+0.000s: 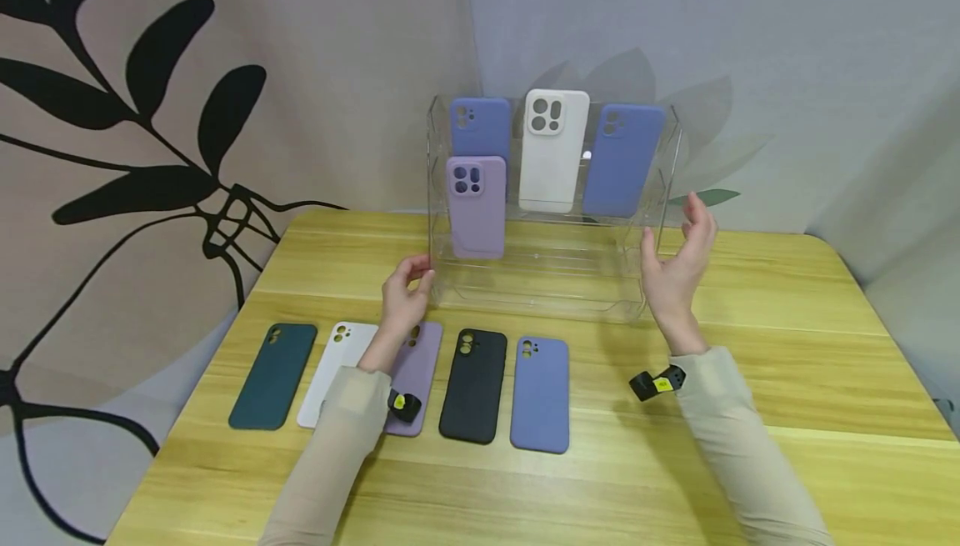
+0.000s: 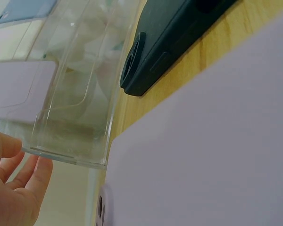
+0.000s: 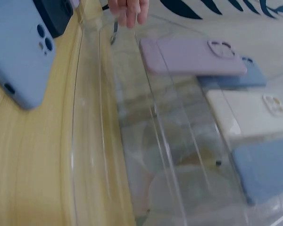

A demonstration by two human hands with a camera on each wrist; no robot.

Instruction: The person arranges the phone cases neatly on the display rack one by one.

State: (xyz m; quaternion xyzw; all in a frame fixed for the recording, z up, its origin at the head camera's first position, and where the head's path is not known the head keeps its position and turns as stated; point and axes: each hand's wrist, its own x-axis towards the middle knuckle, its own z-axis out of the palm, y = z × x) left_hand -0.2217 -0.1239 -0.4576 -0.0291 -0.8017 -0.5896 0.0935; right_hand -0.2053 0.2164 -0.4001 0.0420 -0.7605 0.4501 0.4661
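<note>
The left hand, fingers loosely bent, meets the left edge of a clear plastic tiered stand; its grip is unclear. The right hand, open and empty, is just beside the other end. The stand's long axis runs between them, left hand nearer. Five rectangular phone cases lie in front on the wood-grain table.

clear stand; upright on table; holding four phone cases

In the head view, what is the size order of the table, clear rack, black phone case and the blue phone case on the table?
1. Table
2. Clear rack
3. Black phone case and blue phone case: they look alike, so unranked
</note>
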